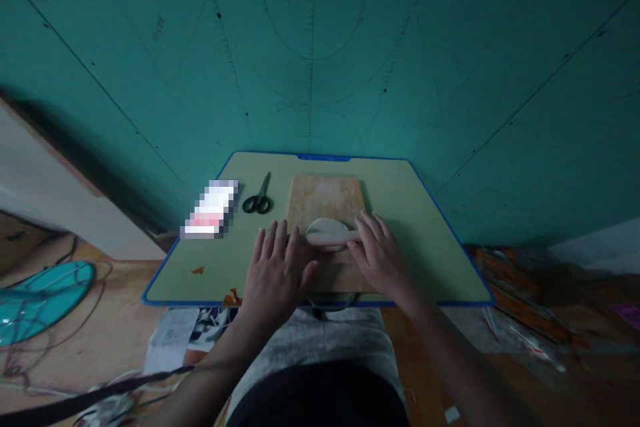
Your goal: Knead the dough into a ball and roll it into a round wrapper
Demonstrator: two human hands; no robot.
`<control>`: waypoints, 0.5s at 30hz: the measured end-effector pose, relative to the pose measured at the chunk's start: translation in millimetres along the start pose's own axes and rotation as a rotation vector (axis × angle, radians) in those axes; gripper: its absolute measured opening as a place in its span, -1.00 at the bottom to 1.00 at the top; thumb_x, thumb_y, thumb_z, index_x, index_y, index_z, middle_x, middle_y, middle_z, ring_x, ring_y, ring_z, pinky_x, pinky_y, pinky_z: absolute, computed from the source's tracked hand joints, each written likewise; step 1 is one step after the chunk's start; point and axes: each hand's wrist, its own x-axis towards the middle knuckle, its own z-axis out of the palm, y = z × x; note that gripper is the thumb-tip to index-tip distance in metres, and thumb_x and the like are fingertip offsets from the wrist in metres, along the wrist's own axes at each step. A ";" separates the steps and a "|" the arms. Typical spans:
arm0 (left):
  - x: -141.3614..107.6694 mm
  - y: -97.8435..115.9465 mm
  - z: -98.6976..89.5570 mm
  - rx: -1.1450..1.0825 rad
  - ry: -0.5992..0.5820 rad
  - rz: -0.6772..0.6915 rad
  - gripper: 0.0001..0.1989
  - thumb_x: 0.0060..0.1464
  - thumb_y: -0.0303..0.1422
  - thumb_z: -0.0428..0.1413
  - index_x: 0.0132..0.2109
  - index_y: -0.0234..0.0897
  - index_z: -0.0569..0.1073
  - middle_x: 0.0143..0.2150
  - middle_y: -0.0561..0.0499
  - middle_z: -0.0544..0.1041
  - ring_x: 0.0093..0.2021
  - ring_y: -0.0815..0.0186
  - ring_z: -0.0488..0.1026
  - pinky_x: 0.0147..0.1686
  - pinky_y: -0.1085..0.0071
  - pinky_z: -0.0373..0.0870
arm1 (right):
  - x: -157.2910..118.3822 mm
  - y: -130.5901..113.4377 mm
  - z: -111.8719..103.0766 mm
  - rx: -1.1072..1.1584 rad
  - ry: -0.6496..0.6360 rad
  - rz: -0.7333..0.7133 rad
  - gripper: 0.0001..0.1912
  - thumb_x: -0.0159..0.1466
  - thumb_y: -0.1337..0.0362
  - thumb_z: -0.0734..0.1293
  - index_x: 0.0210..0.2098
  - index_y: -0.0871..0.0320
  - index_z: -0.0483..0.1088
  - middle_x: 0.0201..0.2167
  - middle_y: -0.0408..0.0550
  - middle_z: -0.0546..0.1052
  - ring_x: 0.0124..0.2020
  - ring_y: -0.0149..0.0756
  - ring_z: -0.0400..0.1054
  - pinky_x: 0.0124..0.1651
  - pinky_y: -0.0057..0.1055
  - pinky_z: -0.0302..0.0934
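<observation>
A slim, pale rolling pin [330,238] lies crosswise over a round, flat piece of dough [327,223]. Under both is a wooden cutting board [325,197]. My left hand [275,267] is open, its fingers stretched out flat at the pin's left end, which they hide. At the other end, the pin runs between the thumb and bent fingers of my right hand [379,253], closed on it. Left of the board, black-handled scissors [258,203] point away from me.
The board rests on a pale green tabletop [420,240] with a blue rim. A blurred-out, phone-like object [210,210] lies at its left. Orange-brown scraps [231,297] are near the front edge. A green wall [310,80] stands behind. Cords and a turquoise round object [55,297] are on the floor.
</observation>
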 end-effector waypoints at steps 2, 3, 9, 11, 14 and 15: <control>1.2 1.4 -3.9 0.004 -0.009 0.009 -0.40 0.30 -0.14 -0.04 0.24 -0.61 0.30 0.29 -0.51 0.30 0.35 -0.24 0.17 0.30 -0.15 0.12 | -6.2 4.4 2.0 0.009 -0.019 -0.012 -0.41 0.46 0.07 0.04 0.29 0.35 0.23 0.31 0.27 0.29 0.36 0.08 0.04 0.34 0.09 0.07; 1.5 1.6 -5.2 0.002 -0.014 0.013 -0.41 0.30 -0.15 -0.04 0.25 -0.61 0.30 0.29 -0.52 0.30 0.36 -0.24 0.16 0.30 -0.15 0.12 | -9.0 5.9 2.4 0.007 -0.025 -0.018 -0.41 0.46 0.07 0.05 0.30 0.36 0.21 0.31 0.28 0.28 0.36 0.08 0.04 0.35 0.09 0.07; -8.3 -3.8 -3.5 -0.016 -0.026 0.062 -0.38 0.31 -0.15 -0.07 0.30 -0.60 0.22 0.32 -0.50 0.27 0.38 -0.20 0.14 0.29 -0.12 0.16 | -17.8 0.6 -6.2 -0.005 -0.063 -0.017 -0.41 0.45 0.10 0.07 0.38 0.28 0.10 0.37 0.22 0.21 0.41 0.06 -0.04 0.36 0.09 0.03; -14.4 -5.3 -1.1 -0.015 -0.035 0.069 -0.38 0.32 -0.14 -0.09 0.31 -0.58 0.20 0.32 -0.50 0.27 0.37 -0.20 0.16 0.27 -0.12 0.21 | -18.4 -4.5 -11.2 -0.015 -0.078 -0.009 -0.40 0.45 0.10 0.08 0.39 0.28 0.08 0.39 0.21 0.18 0.42 0.07 -0.08 0.37 0.09 0.01; -21.1 -5.3 1.1 -0.010 -0.035 0.068 -0.36 0.32 -0.12 -0.10 0.30 -0.60 0.18 0.31 -0.53 0.27 0.35 -0.22 0.19 0.24 -0.12 0.25 | -17.8 -8.7 -15.0 -0.021 -0.090 0.004 -0.37 0.43 0.08 0.11 0.40 0.25 0.07 0.39 0.19 0.18 0.43 0.09 -0.11 0.36 0.12 0.00; -22.0 -4.9 1.1 -0.007 -0.037 0.069 -0.36 0.32 -0.12 -0.10 0.30 -0.60 0.18 0.31 -0.53 0.27 0.34 -0.23 0.20 0.23 -0.13 0.26 | -17.4 -8.7 -14.7 -0.016 -0.091 0.004 -0.37 0.43 0.08 0.12 0.40 0.24 0.07 0.38 0.19 0.19 0.43 0.09 -0.11 0.36 0.12 0.00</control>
